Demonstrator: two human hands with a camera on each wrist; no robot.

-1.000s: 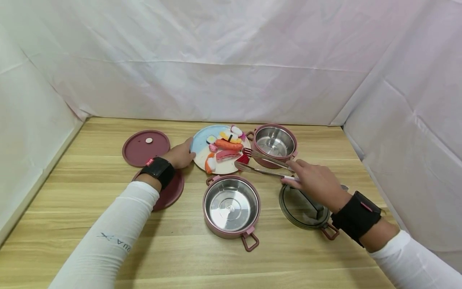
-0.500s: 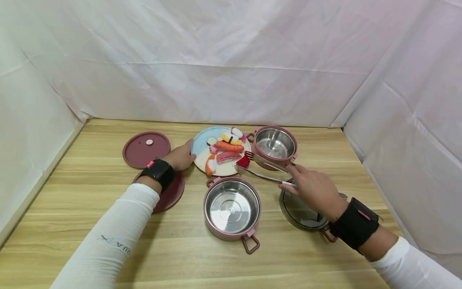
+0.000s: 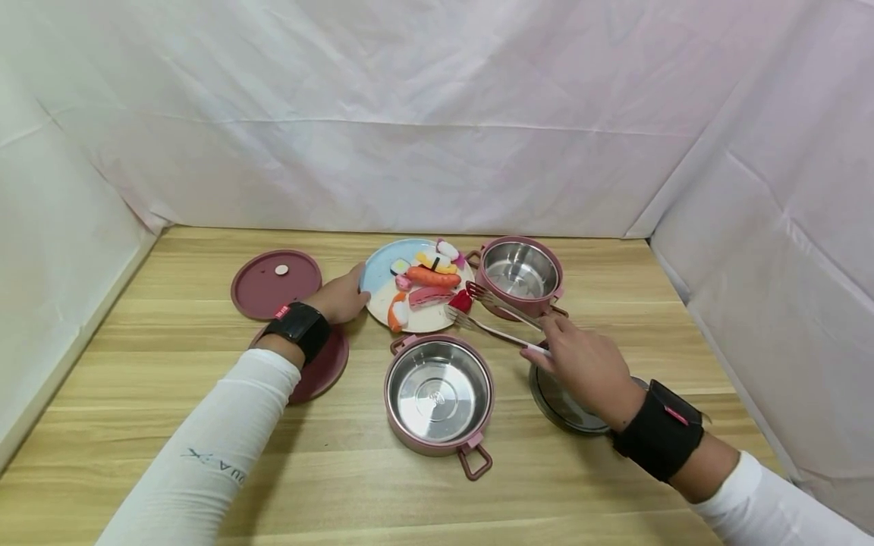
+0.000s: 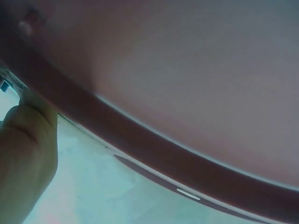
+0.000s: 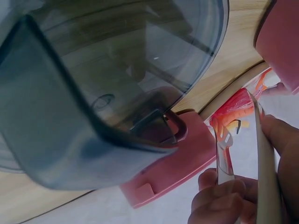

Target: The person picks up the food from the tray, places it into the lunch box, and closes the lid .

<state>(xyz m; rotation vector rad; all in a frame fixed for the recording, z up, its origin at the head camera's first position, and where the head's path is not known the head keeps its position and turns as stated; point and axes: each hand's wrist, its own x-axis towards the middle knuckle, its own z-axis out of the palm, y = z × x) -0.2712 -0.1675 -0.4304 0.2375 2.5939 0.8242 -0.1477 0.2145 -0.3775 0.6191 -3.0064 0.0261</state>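
My left hand [image 3: 344, 294] holds the left rim of a blue and cream plate [image 3: 378, 267], the thumb at its edge. On the plate lie toy foods: a sausage [image 3: 433, 277], a pink slab [image 3: 430, 296], several sushi pieces and a red piece [image 3: 461, 301] near the right rim. My right hand [image 3: 589, 368] grips metal tongs [image 3: 505, 332] with forked tips. The tips stand apart on either side of the red piece; whether they touch it I cannot tell. In the right wrist view, thumb and fingers hold the separate tong arms [image 5: 265, 158].
A steel-lined pink pot [image 3: 438, 394] stands in front of the plate, another pot [image 3: 520, 269] behind right. Under my right forearm is a dark see-through lid [image 3: 567, 409], partly hidden. Two maroon lids [image 3: 262, 284] lie left, one beneath my left wrist. White cloth walls surround the table.
My right hand has moved a little left and toward me, shifting the tongs slightly. My left hand stays at the plate's rim, and the foods keep their places.
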